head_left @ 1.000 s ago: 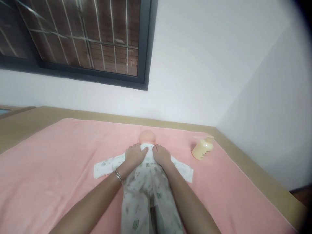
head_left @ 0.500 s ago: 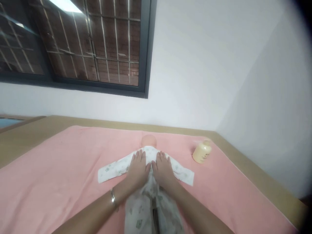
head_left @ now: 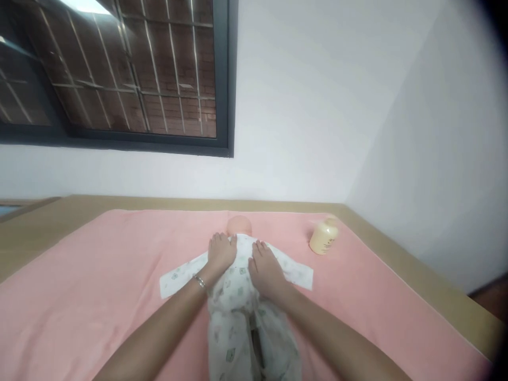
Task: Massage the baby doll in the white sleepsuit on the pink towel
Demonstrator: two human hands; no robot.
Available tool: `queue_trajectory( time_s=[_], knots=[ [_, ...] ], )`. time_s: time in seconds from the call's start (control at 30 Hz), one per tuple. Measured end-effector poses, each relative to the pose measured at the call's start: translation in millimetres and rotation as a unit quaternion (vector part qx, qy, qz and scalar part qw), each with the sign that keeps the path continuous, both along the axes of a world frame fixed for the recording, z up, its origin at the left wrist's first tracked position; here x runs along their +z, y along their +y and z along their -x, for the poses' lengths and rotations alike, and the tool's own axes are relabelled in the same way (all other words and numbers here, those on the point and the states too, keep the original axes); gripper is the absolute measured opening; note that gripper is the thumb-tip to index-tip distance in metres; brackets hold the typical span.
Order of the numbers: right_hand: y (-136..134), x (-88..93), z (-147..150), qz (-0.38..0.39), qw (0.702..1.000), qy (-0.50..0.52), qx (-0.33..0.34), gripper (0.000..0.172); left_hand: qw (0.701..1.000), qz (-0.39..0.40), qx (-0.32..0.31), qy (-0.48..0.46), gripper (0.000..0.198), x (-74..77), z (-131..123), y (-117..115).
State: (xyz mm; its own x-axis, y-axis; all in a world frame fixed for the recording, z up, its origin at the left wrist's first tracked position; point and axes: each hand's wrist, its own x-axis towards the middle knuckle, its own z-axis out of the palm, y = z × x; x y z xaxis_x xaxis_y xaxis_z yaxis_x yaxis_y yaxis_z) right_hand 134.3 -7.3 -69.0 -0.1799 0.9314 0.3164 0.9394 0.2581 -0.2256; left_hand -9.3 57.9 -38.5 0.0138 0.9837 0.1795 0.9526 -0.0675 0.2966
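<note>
A baby doll (head_left: 238,226) lies on its back on a pink towel (head_left: 99,275), dressed in a white patterned romper (head_left: 238,296) with both sleeves spread sideways. My left hand (head_left: 220,253) lies flat on the left of the doll's chest, fingers stretched toward the neck, a silver bracelet on its wrist. My right hand (head_left: 265,269) rests flat on the right side of the chest, fingers slightly apart. Neither hand holds anything. Only the top of the doll's head shows beyond my fingers.
A pale yellow bottle (head_left: 324,236) lies tilted on the towel to the right of the doll. The towel covers a tan wooden table (head_left: 428,296) set into a white wall corner. A barred dark-framed window (head_left: 119,74) is at the upper left.
My left hand has slid up toward the doll's shoulder while the right stays lower on the chest. A second ago both hands were curled at the collar; now they lie flat.
</note>
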Motion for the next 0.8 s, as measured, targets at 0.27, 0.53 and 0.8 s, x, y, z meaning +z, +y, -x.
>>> queue_trajectory(
  time_s=[0.27, 0.53, 0.8],
  knots=[
    [51, 28.8, -5, 0.126, 0.989, 0.054, -0.047, 0.053, 0.984, -0.123, -0.118, 0.042, 0.064, -42.5, -4, -65],
    [29, 26.6, -2, 0.100, 0.992, 0.044, -0.056, 0.050, 0.995, 0.058, -0.077, -0.025, 0.058, 7.2, 5, -11],
    [39, 35.4, -4, 0.135, 0.985, 0.045, -0.094, 0.059, 0.994, -0.035, -0.106, 0.005, 0.062, -7.0, 3, -36]
  ],
)
